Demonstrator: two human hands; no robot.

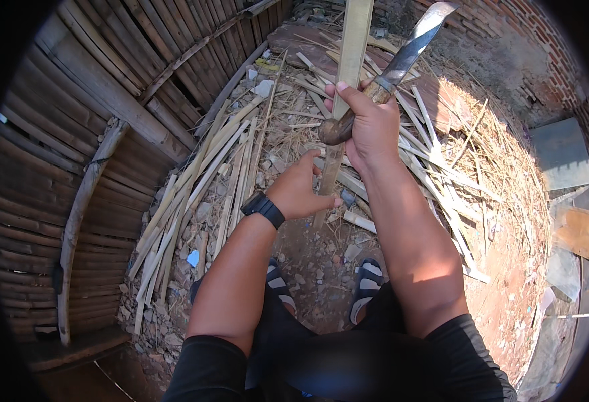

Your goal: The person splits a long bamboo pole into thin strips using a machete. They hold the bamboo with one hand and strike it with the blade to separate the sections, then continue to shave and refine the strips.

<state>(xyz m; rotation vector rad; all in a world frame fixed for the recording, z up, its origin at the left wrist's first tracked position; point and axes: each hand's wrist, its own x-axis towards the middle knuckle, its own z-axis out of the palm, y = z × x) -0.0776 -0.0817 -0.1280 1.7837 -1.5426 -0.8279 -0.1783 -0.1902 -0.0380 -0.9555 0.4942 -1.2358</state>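
My right hand [378, 130] is closed round the wooden handle of a machete [415, 48], its curved blade tilted up and to the right. With its thumb and fingers, the same hand also grips a long, pale bamboo strip [353, 48] standing nearly upright; the machete's handle crosses in front of it. Lower down, my left hand [298, 189], with a black watch at its wrist, holds nothing. Its thumb and fingers are spread beside the strip's lower part, where the strip runs down toward the ground between my feet.
Split bamboo strips lie in heaps at left [197, 177] and right [435, 184], among rubble and shavings. A bamboo wall [46, 181] rises close on the left. Behind stands a worn brick wall [515, 53]. Flat panels [562, 154] lean at the right.
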